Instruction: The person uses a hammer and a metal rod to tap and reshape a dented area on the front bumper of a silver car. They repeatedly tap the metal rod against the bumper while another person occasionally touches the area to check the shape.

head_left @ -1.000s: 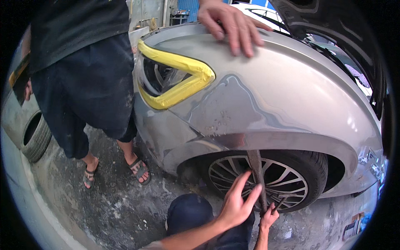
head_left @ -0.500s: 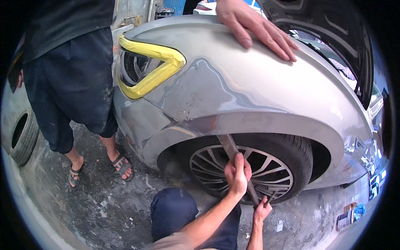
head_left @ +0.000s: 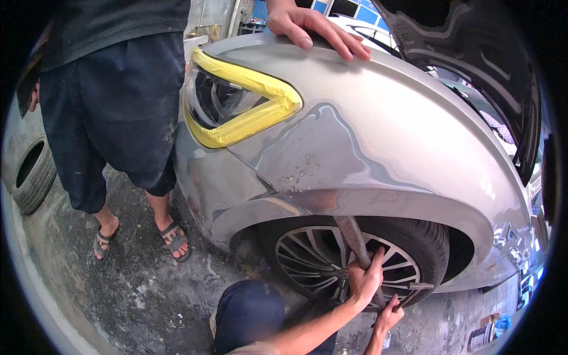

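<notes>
My left hand (head_left: 367, 278) is wrapped round a long, dark metal bar (head_left: 354, 239), whose upper end reaches the wheel arch (head_left: 467, 213) in front of the wheel (head_left: 305, 257). Below it, my right hand (head_left: 386, 318) is closed on a hammer-like tool (head_left: 419, 289); whether it also grips the bar's lower end I cannot tell. Above the arch, the silver fender (head_left: 408, 118) has a grey, wavy-edged repair patch (head_left: 322, 148) with small pitted spots. Yellow tape (head_left: 245, 133) frames the headlamp (head_left: 222, 97). Another person's hand (head_left: 313, 32) rests on the fender's top edge.
A person in dark clothes (head_left: 112, 112) and sandals stands at the left, beside a loose tyre (head_left: 38, 183). The raised bonnet (head_left: 467, 59) is at upper right. Cans and a blue item (head_left: 502, 324) lie on the stained floor (head_left: 148, 302) at lower right.
My left hand, with fingers apart a second ago, has closed round the bar. The other person's hand has shifted along the fender's edge, most recently leftward. The view has also shifted.
</notes>
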`<state>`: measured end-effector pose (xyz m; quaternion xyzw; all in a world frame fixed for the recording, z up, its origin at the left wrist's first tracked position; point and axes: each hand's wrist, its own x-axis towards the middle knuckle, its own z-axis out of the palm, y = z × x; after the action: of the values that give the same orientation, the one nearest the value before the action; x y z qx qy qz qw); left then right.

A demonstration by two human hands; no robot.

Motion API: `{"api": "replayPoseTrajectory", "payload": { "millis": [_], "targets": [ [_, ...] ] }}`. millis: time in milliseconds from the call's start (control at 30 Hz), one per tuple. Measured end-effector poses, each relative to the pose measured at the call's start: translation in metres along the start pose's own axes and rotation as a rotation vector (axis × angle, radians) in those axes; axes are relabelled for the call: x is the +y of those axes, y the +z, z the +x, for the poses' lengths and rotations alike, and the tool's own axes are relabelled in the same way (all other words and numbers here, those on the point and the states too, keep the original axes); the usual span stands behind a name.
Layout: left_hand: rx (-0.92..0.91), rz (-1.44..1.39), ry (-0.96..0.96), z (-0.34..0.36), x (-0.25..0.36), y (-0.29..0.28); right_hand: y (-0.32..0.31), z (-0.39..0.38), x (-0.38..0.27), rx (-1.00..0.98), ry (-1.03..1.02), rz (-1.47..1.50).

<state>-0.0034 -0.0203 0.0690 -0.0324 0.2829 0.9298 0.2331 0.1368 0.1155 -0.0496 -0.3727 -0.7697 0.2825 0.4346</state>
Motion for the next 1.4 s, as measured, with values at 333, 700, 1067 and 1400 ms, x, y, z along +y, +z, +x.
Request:
{"api": "replayPoseTrajectory", "payload": {
  "millis": [333,700,1067,1400],
  "targets": [
    [0.063,-0.028,0.052,0.008,0.008,0.018,0.011,0.025,0.001,0.145,-0.154,0.088],
    [-0.081,-0.076,0.05,0.018,0.007,0.019,-0.001,0.048,0.01,0.101,-0.189,0.029],
    [-0.001,-0.208,-0.036,0.013,0.016,0.044,-0.022,0.075,-0.012,0.063,-0.211,0.036],
    [-0.076,-0.031,-0.014,0.017,0.016,0.022,-0.01,0.05,-0.007,0.061,-0.212,0.02]
  ]
}}
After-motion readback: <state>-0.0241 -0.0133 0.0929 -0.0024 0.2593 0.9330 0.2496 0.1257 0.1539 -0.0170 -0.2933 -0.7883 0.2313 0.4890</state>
